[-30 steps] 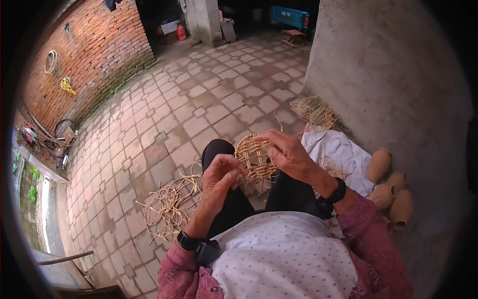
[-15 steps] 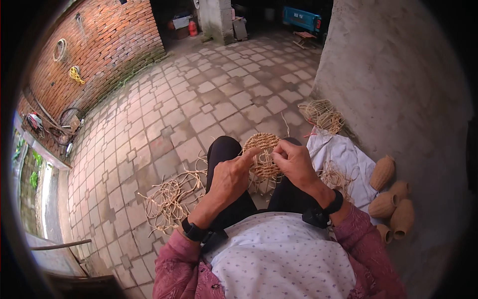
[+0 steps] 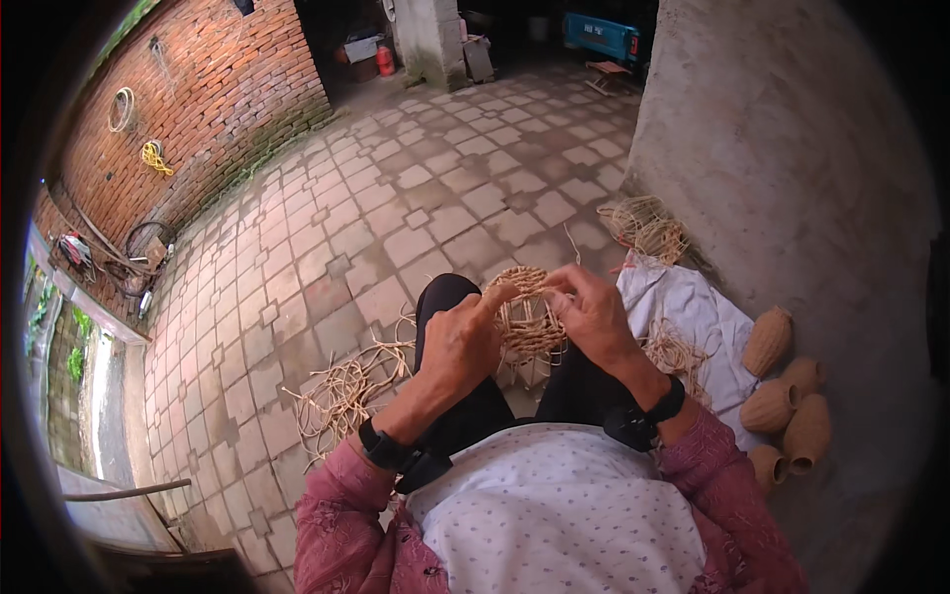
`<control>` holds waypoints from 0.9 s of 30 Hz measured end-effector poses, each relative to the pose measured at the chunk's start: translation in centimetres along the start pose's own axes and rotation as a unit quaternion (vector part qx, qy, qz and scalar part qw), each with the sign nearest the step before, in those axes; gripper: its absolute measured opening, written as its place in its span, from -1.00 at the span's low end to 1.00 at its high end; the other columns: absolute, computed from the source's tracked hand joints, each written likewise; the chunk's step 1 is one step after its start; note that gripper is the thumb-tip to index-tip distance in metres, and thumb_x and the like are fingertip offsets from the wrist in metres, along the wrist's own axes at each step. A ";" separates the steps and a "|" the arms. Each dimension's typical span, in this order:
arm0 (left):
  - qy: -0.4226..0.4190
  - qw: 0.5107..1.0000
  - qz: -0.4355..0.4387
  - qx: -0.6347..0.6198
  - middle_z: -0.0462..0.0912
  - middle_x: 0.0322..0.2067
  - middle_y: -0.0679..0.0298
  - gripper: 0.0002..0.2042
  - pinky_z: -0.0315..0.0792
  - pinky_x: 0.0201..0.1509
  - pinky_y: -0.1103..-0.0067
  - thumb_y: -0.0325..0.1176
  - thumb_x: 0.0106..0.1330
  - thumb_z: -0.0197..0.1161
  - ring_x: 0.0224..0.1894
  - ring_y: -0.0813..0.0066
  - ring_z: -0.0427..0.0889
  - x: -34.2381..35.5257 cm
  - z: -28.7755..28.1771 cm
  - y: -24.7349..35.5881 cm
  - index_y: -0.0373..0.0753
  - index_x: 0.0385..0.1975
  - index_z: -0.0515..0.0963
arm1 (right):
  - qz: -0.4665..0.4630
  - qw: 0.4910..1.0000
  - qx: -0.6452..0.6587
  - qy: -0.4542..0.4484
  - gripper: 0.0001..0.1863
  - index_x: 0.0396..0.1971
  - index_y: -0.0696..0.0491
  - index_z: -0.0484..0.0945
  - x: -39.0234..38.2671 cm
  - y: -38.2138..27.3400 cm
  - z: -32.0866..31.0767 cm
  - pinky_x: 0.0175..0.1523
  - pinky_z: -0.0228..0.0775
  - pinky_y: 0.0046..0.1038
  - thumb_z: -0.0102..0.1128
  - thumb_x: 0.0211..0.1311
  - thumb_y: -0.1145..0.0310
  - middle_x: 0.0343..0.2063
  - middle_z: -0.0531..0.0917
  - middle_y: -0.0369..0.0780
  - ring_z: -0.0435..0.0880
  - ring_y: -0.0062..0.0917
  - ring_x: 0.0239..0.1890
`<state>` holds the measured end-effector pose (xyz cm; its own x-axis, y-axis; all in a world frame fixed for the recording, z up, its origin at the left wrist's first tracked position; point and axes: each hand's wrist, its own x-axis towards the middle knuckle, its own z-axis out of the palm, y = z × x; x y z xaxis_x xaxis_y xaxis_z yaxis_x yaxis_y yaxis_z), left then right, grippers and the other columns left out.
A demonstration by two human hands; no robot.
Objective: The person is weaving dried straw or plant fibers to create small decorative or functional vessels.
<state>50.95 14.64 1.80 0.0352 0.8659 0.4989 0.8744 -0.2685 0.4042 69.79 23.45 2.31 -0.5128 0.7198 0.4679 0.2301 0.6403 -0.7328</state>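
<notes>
Between my knees I hold up a small woven piece (image 3: 531, 327) of tan twisted cord, with open gaps in its middle. My left hand (image 3: 462, 339) grips its left side, the fingers closed at the upper left edge. At the right edge, my right hand (image 3: 592, 315) is closed with thumb and fingers pinched near the rim; a thin loose strand (image 3: 573, 244) rises just beyond it. Whether the right fingers pinch the rim or a strand is hard to make out. Loose cord ends hang under the piece.
Tangled cords (image 3: 346, 396) lie on the paving left of my legs. On my right a white cloth (image 3: 683, 307) bears more loose cords (image 3: 676, 351), with several woven vase-shaped pieces (image 3: 768, 408) beside it. A bundle of cord netting (image 3: 645, 228) rests by the plastered wall (image 3: 792, 148).
My right hand has lifted slightly and its fingers have shifted at the rim. The left hand stays on the woven piece, which looks a little more tilted. The view has shifted slightly.
</notes>
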 end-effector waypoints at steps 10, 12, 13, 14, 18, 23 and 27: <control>0.063 0.933 -0.223 -0.277 0.31 -0.64 0.47 -0.72 0.17 -0.56 0.61 -0.52 0.15 0.23 -0.62 0.69 0.26 -3.7 0.8 -3.0 -0.19 -0.12 0.45 | 0.032 0.992 -0.044 0.111 -0.87 -0.44 0.11 0.52 -3.7 3.0 -1.5 -0.41 0.40 -0.36 0.33 0.15 0.47 -0.50 0.57 -0.22 0.58 -0.34 -0.53; 0.100 0.947 -0.202 -0.227 0.31 -0.68 0.47 -0.74 0.15 -0.57 0.56 -0.51 0.18 0.26 -0.67 0.62 0.22 -3.6 1.5 -1.9 -0.19 -0.13 0.46 | 0.023 0.992 -0.066 0.109 -0.82 -0.48 0.10 0.47 -3.7 2.9 -0.4 -0.42 0.40 -0.34 0.35 0.12 0.47 -0.51 0.57 -0.24 0.59 -0.33 -0.54; 0.091 0.956 -0.208 -0.185 0.35 -0.66 0.45 -0.73 0.14 -0.59 0.58 -0.50 0.21 0.25 -0.69 0.62 0.21 -3.8 1.7 -1.6 -0.17 -0.10 0.45 | 0.036 0.992 -0.065 0.103 -0.78 -0.48 0.08 0.43 -3.7 2.6 0.0 -0.42 0.41 -0.32 0.38 0.06 0.47 -0.53 0.55 -0.25 0.59 -0.33 -0.54; 0.082 0.963 -0.213 -0.142 0.39 -0.64 0.43 -0.72 0.14 -0.61 0.60 -0.49 0.24 0.23 -0.71 0.63 0.21 -3.9 1.7 -1.5 -0.16 -0.06 0.43 | 0.037 0.992 -0.065 0.104 -0.78 -0.48 0.08 0.43 -3.5 2.6 0.3 -0.42 0.41 -0.32 0.38 0.06 0.47 -0.53 0.55 -0.25 0.59 -0.33 -0.54; 0.218 0.595 -0.479 -0.608 0.49 -0.55 0.40 -0.60 0.00 -0.73 0.71 -0.44 0.35 0.11 -0.77 0.76 0.14 -5.0 -0.6 -7.3 -0.07 0.18 0.28 | 0.058 0.983 -0.117 0.126 -0.70 -0.40 0.04 0.44 -2.9 2.6 0.4 -0.31 0.40 -0.30 0.44 -0.06 0.44 -0.47 0.53 -0.27 0.58 -0.34 -0.43; 0.053 0.858 -0.360 -0.361 0.60 -0.37 0.33 -0.67 0.37 -0.29 0.48 -0.34 0.30 0.18 -0.36 0.58 0.49 -7.2 -5.2 -9.4 -0.11 0.07 0.47 | -0.031 0.971 -0.215 0.100 -0.69 -0.33 -0.02 0.51 -2.8 3.4 -0.7 0.00 0.20 -0.24 0.47 -0.06 0.35 -0.43 0.56 -0.33 0.54 -0.38 -0.19; 0.125 0.988 -0.092 -0.008 0.63 -0.28 0.31 -0.76 0.32 -0.05 0.37 -0.21 0.28 0.24 -0.13 0.42 0.51 -3.1 -4.3 -5.6 -0.15 -0.13 0.61 | -0.034 0.976 -0.201 0.080 -0.73 -0.32 -0.03 0.52 -3.0 3.5 -0.1 -0.03 0.19 -0.27 0.44 -0.01 0.35 -0.42 0.59 -0.34 0.55 -0.40 -0.24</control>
<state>43.88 11.58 1.32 -0.2448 0.7702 0.5889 0.8476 -0.1249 0.5158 72.21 23.55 -1.66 -0.4105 0.6838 0.6032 0.5222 0.7186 -0.4593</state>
